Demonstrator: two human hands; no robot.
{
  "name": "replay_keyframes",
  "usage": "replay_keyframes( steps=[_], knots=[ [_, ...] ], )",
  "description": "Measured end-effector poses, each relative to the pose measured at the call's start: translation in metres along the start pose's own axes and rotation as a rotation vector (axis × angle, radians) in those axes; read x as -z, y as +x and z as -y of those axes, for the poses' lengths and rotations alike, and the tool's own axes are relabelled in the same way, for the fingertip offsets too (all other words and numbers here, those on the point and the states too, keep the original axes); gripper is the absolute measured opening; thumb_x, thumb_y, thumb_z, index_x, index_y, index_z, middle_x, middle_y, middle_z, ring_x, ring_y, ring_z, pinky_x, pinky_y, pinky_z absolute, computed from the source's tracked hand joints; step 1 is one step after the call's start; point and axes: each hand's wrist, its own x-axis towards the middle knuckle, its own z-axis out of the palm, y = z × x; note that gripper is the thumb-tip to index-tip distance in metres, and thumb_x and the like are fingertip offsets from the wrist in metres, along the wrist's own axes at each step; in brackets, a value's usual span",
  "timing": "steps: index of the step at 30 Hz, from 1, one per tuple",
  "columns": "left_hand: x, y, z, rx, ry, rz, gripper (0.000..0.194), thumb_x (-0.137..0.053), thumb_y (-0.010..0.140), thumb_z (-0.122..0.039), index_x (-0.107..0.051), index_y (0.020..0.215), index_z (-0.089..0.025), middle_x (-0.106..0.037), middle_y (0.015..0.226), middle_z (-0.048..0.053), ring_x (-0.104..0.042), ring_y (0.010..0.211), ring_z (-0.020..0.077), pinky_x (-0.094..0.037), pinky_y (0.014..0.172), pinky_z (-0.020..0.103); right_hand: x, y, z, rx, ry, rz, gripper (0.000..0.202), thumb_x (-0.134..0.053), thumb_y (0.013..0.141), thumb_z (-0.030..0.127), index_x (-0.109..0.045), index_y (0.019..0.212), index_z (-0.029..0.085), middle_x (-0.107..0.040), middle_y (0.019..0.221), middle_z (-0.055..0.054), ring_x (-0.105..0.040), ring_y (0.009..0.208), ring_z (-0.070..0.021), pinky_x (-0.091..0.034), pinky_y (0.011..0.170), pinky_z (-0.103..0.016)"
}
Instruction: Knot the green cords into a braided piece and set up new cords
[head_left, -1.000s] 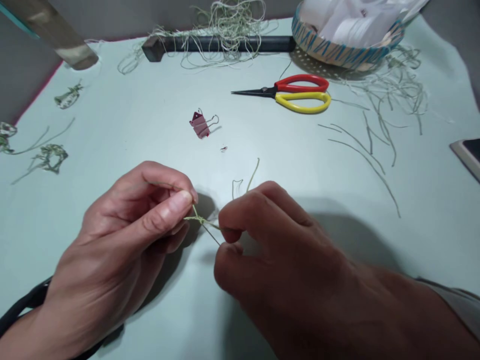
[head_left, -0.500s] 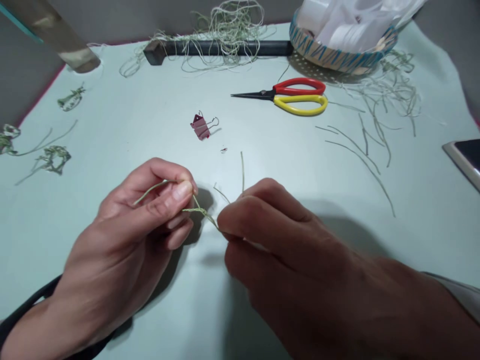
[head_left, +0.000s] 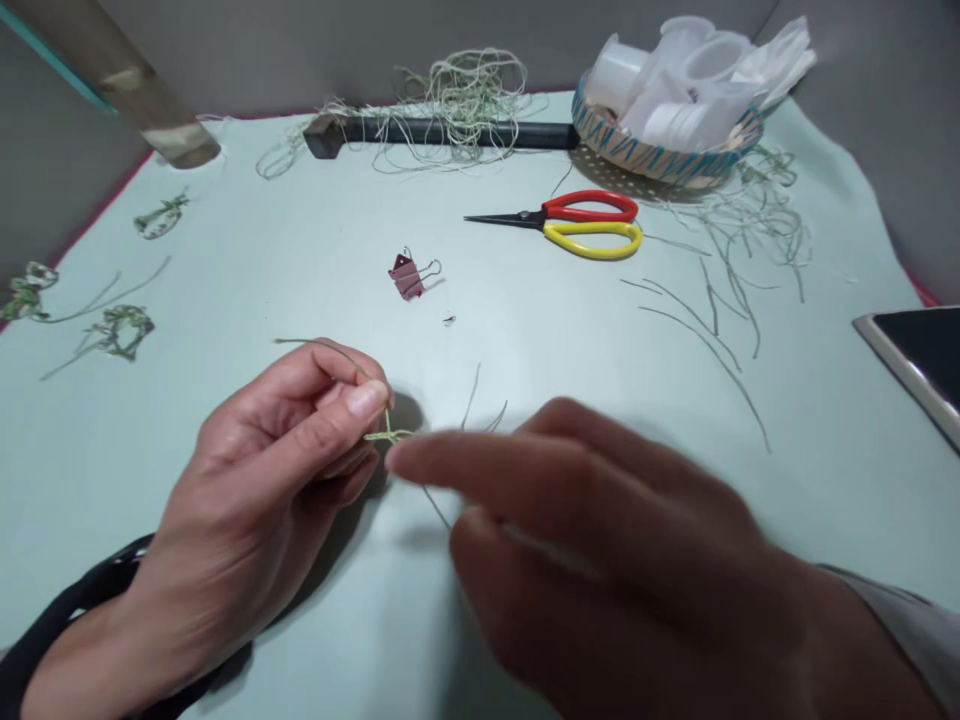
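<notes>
Pinches a thin green cord [head_left: 388, 420] narrowly between thumb and index finger of the left hand [head_left: 277, 470], probably to anchor the short plaited section [head_left: 379, 436] just beside those fingertips and leave its crossing exposed. Drapes one free end [head_left: 307, 341] back over the left index finger, apparently to clear the crossing. Reaches with the right hand [head_left: 600, 530] from the opposite side, index fingertip at or just in front of the plaited section, thumb parted below; cannot tell, through blur and shadow, of any strand gripped in the curled fingers.

Beyond, on the pale table covering [head_left: 322, 250], a pink binder clip [head_left: 407, 278]. Farther back, red-and-yellow-handled scissors [head_left: 551, 212], laid with loops to the right, perhaps for easy right-hand pickup. Across the black bar [head_left: 551, 134], a tangle of cord [head_left: 476, 100], perhaps to free working space. In the round basket [head_left: 660, 167], plastic spools [head_left: 619, 72], likely gathered against rolling. At left, knotted green-and-white pieces [head_left: 124, 330], perhaps set apart against mixing with the loose strands [head_left: 710, 318] at right.
</notes>
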Motion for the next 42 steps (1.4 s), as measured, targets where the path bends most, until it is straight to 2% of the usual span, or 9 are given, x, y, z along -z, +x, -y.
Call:
replay_keyframes(
  steps=[3, 7, 11, 17, 25, 31, 34, 38, 42],
  knots=[
    [-0.001, -0.001, 0.001, 0.018, 0.041, -0.01, 0.012, -0.087, 0.074, -0.026, -0.077, 0.068, -0.024, -0.051, 0.056, -0.002, -0.04, 0.047, 0.009, -0.035, 0.039, 0.016, -0.008, -0.014, 0.004, 0.078, 0.046, -0.068, 0.037, -0.056, 0.107, 0.004, -0.06, 0.073, 0.019, -0.078, 0.117, 0.0, -0.062, 0.086, -0.0091, -0.059, 0.075, -0.02],
    [-0.002, -0.001, 0.001, 0.024, 0.073, -0.013, 0.01, -0.086, 0.07, -0.024, -0.078, 0.066, -0.023, -0.054, 0.057, 0.0, -0.044, 0.048, 0.0097, -0.037, 0.04, 0.017, -0.01, -0.019, -0.002, 0.01, 0.136, -0.054, 0.04, -0.051, 0.115, 0.013, -0.063, 0.076, 0.019, -0.076, 0.11, -0.004, -0.066, 0.098, -0.0107, -0.063, 0.091, -0.023],
    [-0.004, -0.001, -0.002, 0.018, 0.085, -0.037, 0.01, -0.085, 0.066, -0.022, -0.077, 0.061, -0.021, -0.053, 0.055, 0.0, -0.043, 0.047, 0.0096, -0.037, 0.041, 0.018, 0.0, -0.008, -0.014, 0.185, 0.227, 0.178, 0.047, -0.04, 0.118, 0.015, -0.066, 0.079, 0.017, -0.071, 0.097, -0.005, -0.062, 0.092, -0.012, -0.062, 0.091, -0.022],
    [-0.002, -0.001, -0.003, 0.037, 0.087, -0.031, 0.013, -0.089, 0.067, -0.025, -0.077, 0.063, -0.024, -0.047, 0.05, -0.003, -0.038, 0.043, 0.0087, -0.03, 0.038, 0.017, 0.004, -0.004, -0.016, 0.144, 0.275, 0.282, 0.048, -0.041, 0.117, 0.012, -0.055, 0.072, 0.021, -0.061, 0.083, 0.0, -0.051, 0.077, -0.0122, -0.056, 0.082, -0.021],
    [0.007, 0.001, 0.002, -0.019, 0.143, -0.037, 0.013, -0.089, 0.072, -0.028, -0.078, 0.069, -0.023, -0.051, 0.052, -0.001, -0.042, 0.048, 0.0095, -0.032, 0.041, 0.018, -0.005, -0.004, -0.011, 0.193, 0.234, 0.145, 0.036, -0.037, 0.113, 0.008, -0.062, 0.092, 0.021, -0.042, 0.074, 0.002, -0.038, 0.069, -0.0164, -0.05, 0.069, -0.025],
    [0.006, 0.005, 0.0, -0.129, 0.103, -0.018, 0.01, -0.086, 0.076, -0.024, -0.079, 0.07, -0.021, -0.05, 0.054, -0.003, -0.038, 0.047, 0.0066, -0.031, 0.042, 0.017, -0.001, 0.002, -0.018, 0.257, 0.206, 0.12, 0.034, -0.042, 0.102, -0.006, -0.055, 0.085, 0.02, -0.055, 0.079, 0.0, -0.047, 0.073, -0.0141, -0.052, 0.071, -0.026],
    [0.005, 0.006, 0.001, -0.16, 0.082, 0.016, 0.012, -0.089, 0.076, -0.024, -0.081, 0.069, -0.02, -0.055, 0.057, -0.004, -0.039, 0.047, 0.0048, -0.031, 0.04, 0.015, 0.0, -0.001, -0.021, 0.129, 0.409, 0.1, 0.026, -0.049, 0.092, -0.002, -0.047, 0.087, 0.023, -0.057, 0.08, 0.0, -0.05, 0.07, -0.0119, -0.051, 0.064, -0.025],
    [0.003, 0.005, 0.004, -0.217, 0.088, 0.065, 0.011, -0.093, 0.075, -0.023, -0.084, 0.069, -0.024, -0.065, 0.063, -0.004, -0.047, 0.049, 0.0051, -0.038, 0.043, 0.014, -0.001, -0.002, -0.018, -0.298, 0.685, 0.113, 0.021, -0.067, 0.097, 0.017, -0.048, 0.099, 0.026, -0.06, 0.081, 0.005, -0.057, 0.068, -0.0106, -0.053, 0.067, -0.025],
    [0.004, 0.001, 0.009, -0.299, 0.177, 0.119, 0.009, -0.092, 0.079, -0.023, -0.088, 0.074, -0.03, -0.079, 0.072, -0.002, -0.066, 0.061, 0.0106, -0.051, 0.054, 0.016, -0.006, 0.005, -0.019, -0.585, 0.916, 0.233, 0.022, -0.076, 0.098, 0.036, -0.056, 0.104, 0.028, -0.051, 0.062, 0.01, -0.045, 0.055, -0.0108, -0.039, 0.055, -0.028]
  ],
)
